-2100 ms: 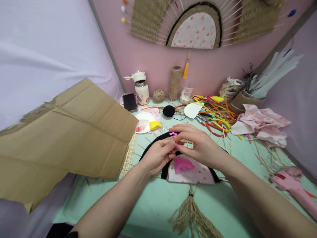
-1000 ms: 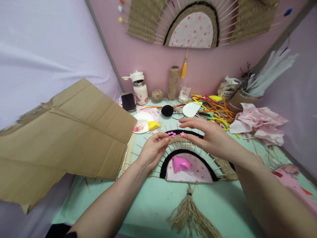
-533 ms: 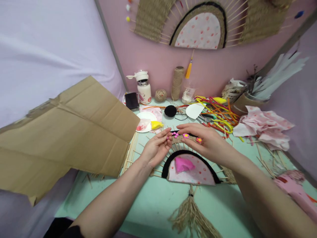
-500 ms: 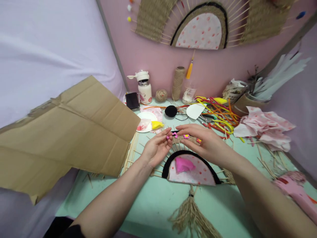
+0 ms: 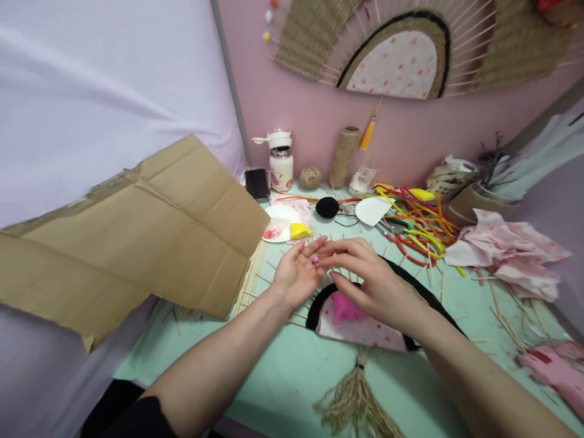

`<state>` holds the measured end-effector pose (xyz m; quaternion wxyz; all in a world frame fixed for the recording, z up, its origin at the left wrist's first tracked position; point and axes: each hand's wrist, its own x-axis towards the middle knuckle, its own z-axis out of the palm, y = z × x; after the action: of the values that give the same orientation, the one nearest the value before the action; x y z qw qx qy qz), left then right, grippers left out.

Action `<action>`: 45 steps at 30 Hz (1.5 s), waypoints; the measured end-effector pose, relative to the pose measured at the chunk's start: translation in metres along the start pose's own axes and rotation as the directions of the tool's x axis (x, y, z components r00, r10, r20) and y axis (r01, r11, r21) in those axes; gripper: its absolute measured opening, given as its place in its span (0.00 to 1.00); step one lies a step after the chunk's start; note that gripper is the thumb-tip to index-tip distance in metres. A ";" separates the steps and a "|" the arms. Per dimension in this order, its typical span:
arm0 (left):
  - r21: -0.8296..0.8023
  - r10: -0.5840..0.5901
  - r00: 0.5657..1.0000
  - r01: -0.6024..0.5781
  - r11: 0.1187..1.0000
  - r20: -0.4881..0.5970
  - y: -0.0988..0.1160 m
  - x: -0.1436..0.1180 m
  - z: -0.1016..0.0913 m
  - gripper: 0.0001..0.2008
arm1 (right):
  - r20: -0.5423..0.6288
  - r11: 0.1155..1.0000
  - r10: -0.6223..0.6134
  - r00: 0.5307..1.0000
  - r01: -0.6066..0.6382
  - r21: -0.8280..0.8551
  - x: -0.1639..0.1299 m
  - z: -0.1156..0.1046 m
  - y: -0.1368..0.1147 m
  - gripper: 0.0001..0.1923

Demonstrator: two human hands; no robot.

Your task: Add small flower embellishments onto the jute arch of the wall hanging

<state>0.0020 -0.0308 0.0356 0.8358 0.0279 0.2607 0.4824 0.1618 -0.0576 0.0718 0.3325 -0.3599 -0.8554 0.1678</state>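
White plate (image 5: 278, 214) holds a yellow lump (image 5: 300, 230) at its rim and a reddish smear. Left hand (image 5: 297, 275) is open, palm up, with a tiny pink bead (image 5: 316, 260) on its fingers. Right hand (image 5: 365, 281) is spread loosely, fingertips at the bead, above the half-round woven fan (image 5: 365, 316), hiding the fan's upper half. Pinch contact unclear.

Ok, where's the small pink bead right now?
Head view, centre: the small pink bead rests on the left hand, by the right hand fingertips.
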 end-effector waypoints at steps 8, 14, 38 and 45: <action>-0.043 0.013 0.999 -0.012 0.999 0.041 0.001 -0.003 0.001 0.25 | 0.160 0.936 -0.034 0.987 0.088 -0.341 -0.003 0.022 0.002 0.13; -0.042 0.032 0.995 -0.028 0.999 0.093 -0.002 -0.005 0.001 0.25 | 0.047 0.923 0.009 0.999 0.009 -0.384 -0.002 0.020 0.006 0.16; -0.065 0.012 0.976 0.002 0.998 0.216 0.007 -0.007 -0.001 0.31 | 0.092 0.907 -0.032 0.995 0.068 -0.416 -0.006 0.024 0.011 0.22; -0.095 -0.013 0.979 0.033 0.995 0.203 0.006 -0.006 -0.001 0.30 | 0.094 0.891 0.018 0.995 0.027 -0.454 -0.006 0.024 0.012 0.25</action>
<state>-0.0056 -0.0329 0.0385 0.8637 0.0327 0.1510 0.4798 0.1547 -0.0554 0.0456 0.1984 -0.4172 -0.8867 -0.0208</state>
